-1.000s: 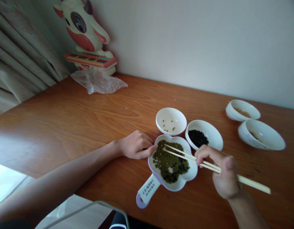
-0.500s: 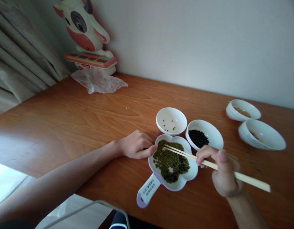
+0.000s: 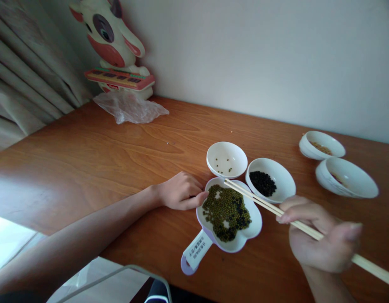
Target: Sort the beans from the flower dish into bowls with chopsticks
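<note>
My left hand (image 3: 182, 191) rests on the table, its curled fingers closed on the left rim of a white, flower-shaped dish (image 3: 254, 216) with a handle. Green beans (image 3: 218, 210) mixed with black ones lie in that dish. A pair of wooden chopsticks (image 3: 264, 203) is held in my right hand (image 3: 321, 235), to the right of the dish. Their tips are above the dish's far edge, near a white bowl (image 3: 237, 158) with several green beans. Whether the tips pinch a bean is too small to tell. Beside it stands a white bowl (image 3: 284, 181) of black beans (image 3: 263, 183).
Two more white bowls (image 3: 331, 147) (image 3: 358, 181) with small contents stand at the right. A cow-shaped toy keyboard (image 3: 120, 78) leans near the wall at the back left, a clear plastic bag (image 3: 131, 110) before it. A curtain (image 3: 30, 75) hangs at the left.
My right hand has moved right and towards me. The chopstick tips have lifted from the beans to the dish's far edge. My left hand has stayed in place.
</note>
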Motion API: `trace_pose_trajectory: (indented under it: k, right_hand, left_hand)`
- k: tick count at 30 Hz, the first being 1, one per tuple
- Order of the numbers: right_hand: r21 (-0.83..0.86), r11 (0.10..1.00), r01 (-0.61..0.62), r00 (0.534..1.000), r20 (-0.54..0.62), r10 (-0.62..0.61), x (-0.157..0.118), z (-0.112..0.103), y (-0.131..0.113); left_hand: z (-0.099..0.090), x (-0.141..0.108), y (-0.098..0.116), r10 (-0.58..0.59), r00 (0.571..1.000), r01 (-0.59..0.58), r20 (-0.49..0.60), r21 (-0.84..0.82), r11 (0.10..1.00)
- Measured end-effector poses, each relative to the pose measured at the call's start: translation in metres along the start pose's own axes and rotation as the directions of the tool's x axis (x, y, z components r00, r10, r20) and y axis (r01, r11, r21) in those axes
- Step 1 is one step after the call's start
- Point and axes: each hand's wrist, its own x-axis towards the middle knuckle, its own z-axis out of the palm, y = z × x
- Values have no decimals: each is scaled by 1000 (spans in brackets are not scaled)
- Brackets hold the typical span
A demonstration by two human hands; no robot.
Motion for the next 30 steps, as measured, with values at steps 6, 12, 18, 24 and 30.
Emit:
trace_pose_trajectory:
  k: [6, 12, 18, 24, 30]
  right_hand:
    - [-34, 996, 76, 978, -194, -82, 0, 0, 0]
    - [-65, 998, 19, 970, -239, -34, 2, 3, 2]
    - [3, 996, -94, 985, -148, 93, 6, 2, -3]
    - [31, 982, -187, 954, 243, 174, 11, 6, -8]
    - [-25, 966, -257, 917, 310, 252, 4, 11, -1]
  left_hand:
    - [1, -1, -1, 6, 1000, -6, -9, -3, 1000]
    - [1, -1, -1, 11, 1000, -11, -26, -9, 1000]
    - [1, -1, -1, 12, 1000, -12, -21, -14, 1000]
    - [-1, 1, 1, 13, 1000, -13, -13, -9, 1000]
    - [-2, 2, 1, 15, 1000, -15, -6, -9, 1000]
